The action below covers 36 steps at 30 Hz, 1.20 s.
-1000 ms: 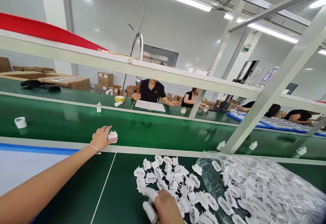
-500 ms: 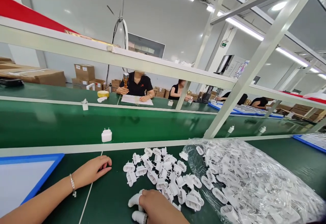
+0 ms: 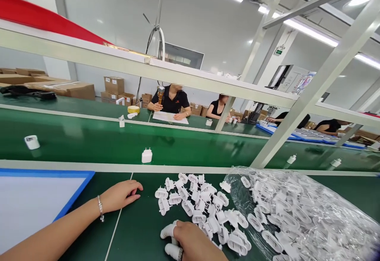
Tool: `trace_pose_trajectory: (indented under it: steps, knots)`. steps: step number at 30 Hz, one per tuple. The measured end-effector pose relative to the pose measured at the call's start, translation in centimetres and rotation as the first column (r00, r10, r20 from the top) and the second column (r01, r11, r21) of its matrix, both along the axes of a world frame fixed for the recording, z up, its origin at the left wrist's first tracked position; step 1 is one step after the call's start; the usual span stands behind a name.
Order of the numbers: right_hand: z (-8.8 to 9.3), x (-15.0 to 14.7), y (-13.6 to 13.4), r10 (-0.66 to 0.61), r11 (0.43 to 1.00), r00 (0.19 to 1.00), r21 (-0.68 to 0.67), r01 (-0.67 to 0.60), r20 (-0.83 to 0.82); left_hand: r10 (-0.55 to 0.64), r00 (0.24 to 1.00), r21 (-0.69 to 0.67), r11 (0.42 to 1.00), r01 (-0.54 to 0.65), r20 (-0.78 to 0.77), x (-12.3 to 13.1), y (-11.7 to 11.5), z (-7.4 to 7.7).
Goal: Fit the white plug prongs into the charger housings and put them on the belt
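My left hand (image 3: pixel 120 195), with a bracelet at the wrist, rests on the green table. Its fingers are loosely bent, the thumb stands apart, and nothing is in it. Just left of a pile of white plastic plug pieces (image 3: pixel 213 223) lies my right hand (image 3: pixel 192 240). White finger covers (image 3: pixel 170 230) sit on its digits, which are spread a little with nothing visible between them. The pieces are oval, hollow shells, several with pins. A clear plastic bag (image 3: pixel 308 213) full of similar parts lies to the right of the pile.
A white board with blue edging (image 3: pixel 38 209) lies at the left. Past the pale ledge, a green conveyor belt (image 3: pixel 89 146) carries white chargers (image 3: pixel 146 156). A slanted metal post (image 3: pixel 308 91) rises behind the bag. Across the belt, a person (image 3: pixel 171 103) holds a gold-coloured tool (image 3: pixel 160 95).
The view has swung left, so most things appear further right. Another white charger shows on the belt at the left. Both hands keep nearly the same pose on the table.
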State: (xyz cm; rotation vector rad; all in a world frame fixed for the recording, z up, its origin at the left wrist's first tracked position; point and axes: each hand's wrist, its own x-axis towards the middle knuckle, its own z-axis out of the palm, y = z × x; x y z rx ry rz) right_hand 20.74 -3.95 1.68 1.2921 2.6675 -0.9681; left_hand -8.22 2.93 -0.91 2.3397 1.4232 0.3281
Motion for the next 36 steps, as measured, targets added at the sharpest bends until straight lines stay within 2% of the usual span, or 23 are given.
trace_pose_trajectory:
  steps: [5,15,36]
  knots:
    - [-0.9,0.3,0.1,0.017,1.0,1.0,-0.006,-0.018,-0.025,-0.005,1.0,0.024,1.0,0.005,0.002,-0.1,-0.1,-0.3]
    - [-1.1,0.2,0.3,0.015,1.0,1.0,-0.001,-0.015,-0.017,-0.006,1.0,0.017,1.0,0.006,0.014,0.1,-0.3,0.0]
    - [0.1,-0.1,0.0,-0.016,1.0,1.0,-0.002,0.016,0.015,-0.01,1.0,0.011,1.0,0.01,0.005,-0.1,-0.3,-0.1]
